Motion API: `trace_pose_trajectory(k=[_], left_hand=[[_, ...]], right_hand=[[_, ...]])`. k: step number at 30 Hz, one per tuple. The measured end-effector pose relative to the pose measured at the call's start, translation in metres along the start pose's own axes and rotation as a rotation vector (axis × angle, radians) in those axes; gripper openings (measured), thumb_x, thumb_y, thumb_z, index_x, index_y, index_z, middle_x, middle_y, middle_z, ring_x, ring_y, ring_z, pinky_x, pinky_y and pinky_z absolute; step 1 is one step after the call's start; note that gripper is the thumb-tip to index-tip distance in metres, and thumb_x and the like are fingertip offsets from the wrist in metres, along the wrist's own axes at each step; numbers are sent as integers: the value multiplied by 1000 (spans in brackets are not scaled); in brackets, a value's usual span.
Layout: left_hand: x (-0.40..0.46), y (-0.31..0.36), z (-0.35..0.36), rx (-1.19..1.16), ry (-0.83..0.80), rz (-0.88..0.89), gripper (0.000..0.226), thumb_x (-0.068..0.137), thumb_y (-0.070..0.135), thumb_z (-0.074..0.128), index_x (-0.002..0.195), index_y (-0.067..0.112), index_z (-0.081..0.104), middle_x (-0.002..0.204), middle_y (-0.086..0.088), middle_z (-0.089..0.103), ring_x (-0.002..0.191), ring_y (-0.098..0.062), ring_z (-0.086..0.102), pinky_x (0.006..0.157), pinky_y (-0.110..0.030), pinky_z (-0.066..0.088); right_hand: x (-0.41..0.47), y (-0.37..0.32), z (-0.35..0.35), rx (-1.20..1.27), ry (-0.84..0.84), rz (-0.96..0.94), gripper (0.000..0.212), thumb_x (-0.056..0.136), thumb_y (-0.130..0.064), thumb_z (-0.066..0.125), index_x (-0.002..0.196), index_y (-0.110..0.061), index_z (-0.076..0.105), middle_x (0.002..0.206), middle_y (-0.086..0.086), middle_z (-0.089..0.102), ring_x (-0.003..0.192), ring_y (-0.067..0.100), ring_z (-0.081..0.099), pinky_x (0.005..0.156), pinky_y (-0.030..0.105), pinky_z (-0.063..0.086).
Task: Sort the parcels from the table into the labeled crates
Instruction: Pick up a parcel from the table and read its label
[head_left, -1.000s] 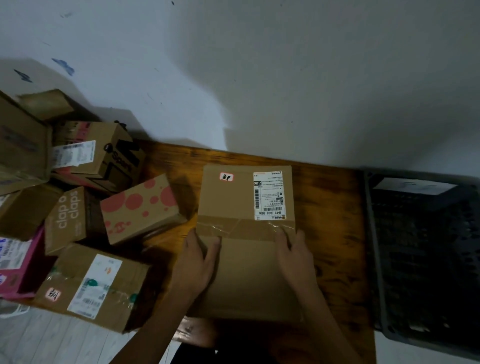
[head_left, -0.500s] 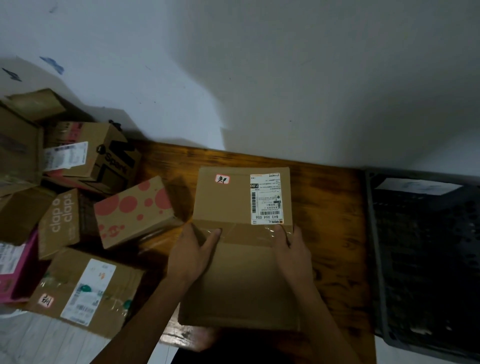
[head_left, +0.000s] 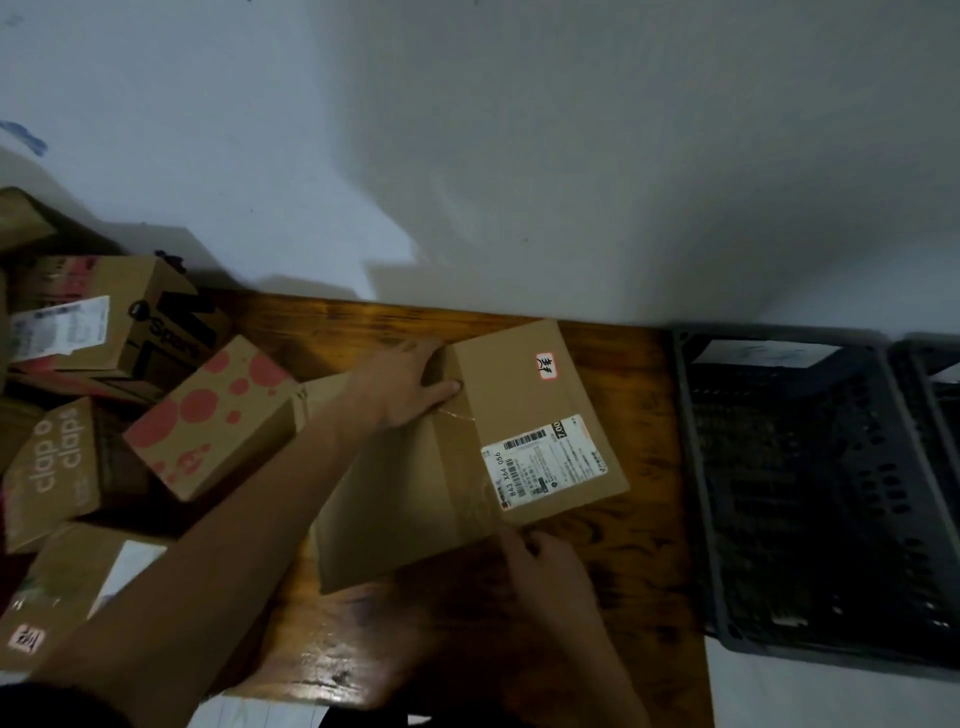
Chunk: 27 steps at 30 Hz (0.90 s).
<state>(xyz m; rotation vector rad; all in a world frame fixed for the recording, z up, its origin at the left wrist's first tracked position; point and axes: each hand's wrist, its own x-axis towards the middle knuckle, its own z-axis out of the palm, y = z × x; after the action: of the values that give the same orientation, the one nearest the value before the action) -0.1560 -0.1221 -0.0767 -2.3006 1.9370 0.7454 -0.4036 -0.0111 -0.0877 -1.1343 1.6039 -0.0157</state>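
Parcel: the flat brown parcel lies on the wooden table, near its middle. It is now turned. A second ago its long side ran from the near edge to the far edge; now the labelled end points to the right edge, toward the crates.

Labels: the white shipping label and the small red-framed sticker face up, on the half nearest to the crates. The character on the sticker I cannot read with certainty.

Left hand: the left hand has moved from the near part of the parcel to its far edge. It rests there, fingers nearly straight over the taped seam, pressing and not clasping.

Right hand: the right hand is now at the near edge, under the shipping label. Its fingers curl at the edge; whether they really pinch the cardboard, I cannot tell.

Crates: the dark crate stands just beside the right edge of the table, with a white label at its far wall. A second crate shows only partly behind it.

Pile: other parcels, one with red dots, remain at the left edge.

Meaning: I judge the sticker was checked and the turn prepares the carry to the right. The parcel is not yet lifted, and much sorting remains.
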Motion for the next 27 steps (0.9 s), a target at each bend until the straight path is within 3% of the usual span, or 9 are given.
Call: trace_pose_trajectory(k=[2,4,8,11,13,15,20,24,27], left_hand=[[-25,5,17,-15,105,-40,70,97,64,41,154,27,27,158,-5,36,145,-29,32,121,-48,23],[-68,5,37,-75,239,-161,69,99,62,37,155,21,28,162,-8,29,151,-30,20,124,-50,12],[-156,-1,80,-273,442,-529,83,92,65,48,154,12,27,161,-21,20,148,-43,19,118,-60,21],[-190,8,100,-718,319,-788,97,85,59,64,157,19,13,164,-15,12,146,-43,25,112,-60,31],[-198,13,113,-1119,285,-904,95,80,58,71,155,25,22,155,-16,36,133,-41,47,107,-55,42],[-197,16,124,-1426,264,-965,86,74,64,71,145,33,36,134,-10,59,110,-37,65,92,-55,55],[-180,13,122,-1696,455,-946,61,87,41,73,139,28,44,122,-4,62,104,-26,64,82,-43,56],[-137,3,86,-1604,573,-884,63,90,34,72,142,24,37,126,-2,55,109,-25,59,76,-38,53],[-99,2,55,-1462,568,-725,76,92,37,70,154,31,26,138,3,52,116,-20,55,81,-36,51]], right_hand=[[-2,-8,-42,-170,44,-89,38,103,-48,50,82,-19,63,78,-3,66,65,4,61,60,20,47],[2,-28,-81,-202,121,-176,31,105,-42,47,86,-23,61,78,-6,62,63,3,55,56,18,39],[70,-85,-113,-506,380,-494,31,103,-46,44,119,-25,61,119,1,62,109,21,56,85,34,45],[125,-128,-102,-854,293,-570,58,100,-59,40,153,-34,35,163,2,27,152,37,14,117,60,24],[147,-147,-84,-1016,190,-574,68,99,-66,36,159,-37,20,169,-1,11,155,36,-4,118,68,8],[156,-155,-72,-1034,124,-563,71,98,-69,33,159,-35,20,168,0,15,155,35,1,118,70,8],[147,-143,-79,-908,155,-487,70,95,-73,36,144,-25,47,153,10,40,142,39,29,113,59,31],[114,-93,-118,-776,155,-348,66,97,-72,30,134,-25,55,137,10,55,123,34,50,104,47,43],[66,-56,-123,-574,1,-167,50,102,-62,34,131,-27,54,127,7,60,103,23,59,92,41,51]])
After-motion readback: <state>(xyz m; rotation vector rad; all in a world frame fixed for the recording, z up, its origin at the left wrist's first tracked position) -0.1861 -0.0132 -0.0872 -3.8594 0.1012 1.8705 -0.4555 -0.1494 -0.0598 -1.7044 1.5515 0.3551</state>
